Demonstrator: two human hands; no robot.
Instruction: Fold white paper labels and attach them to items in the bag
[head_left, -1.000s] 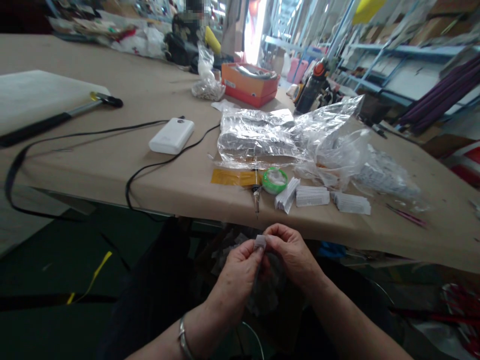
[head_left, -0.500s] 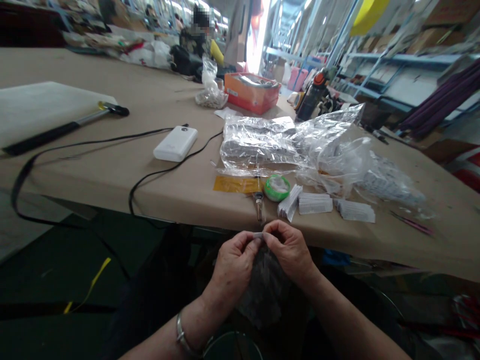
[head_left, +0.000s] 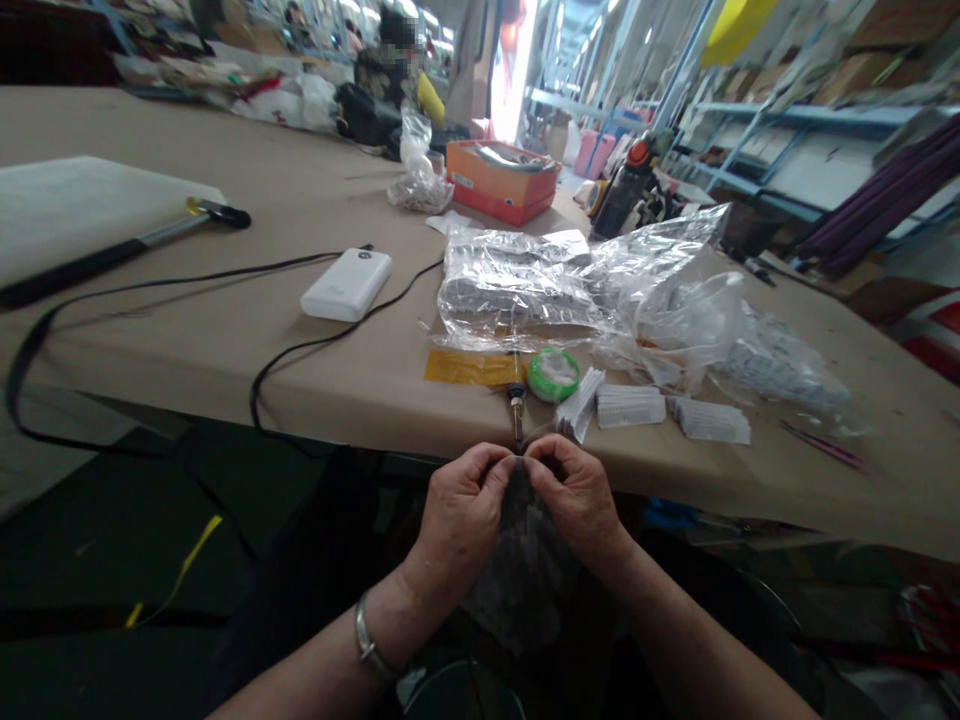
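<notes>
Just beyond the near edge of the table, a thin slip, mostly hidden, sits between the left hand and right hand, thumb and forefinger of each pinched on it. Probably light, soft and easily creased, it suits a fingertip hold by opposite ends. Farther off lie a metal-tipped tool, a green-rimmed roll and, rightward, stacked white labels.

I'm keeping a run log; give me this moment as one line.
left hand: pinching; right hand: pinching; between: thin piece, mostly hidden; ahead: metal-tipped tool, stacked white strips
</notes>
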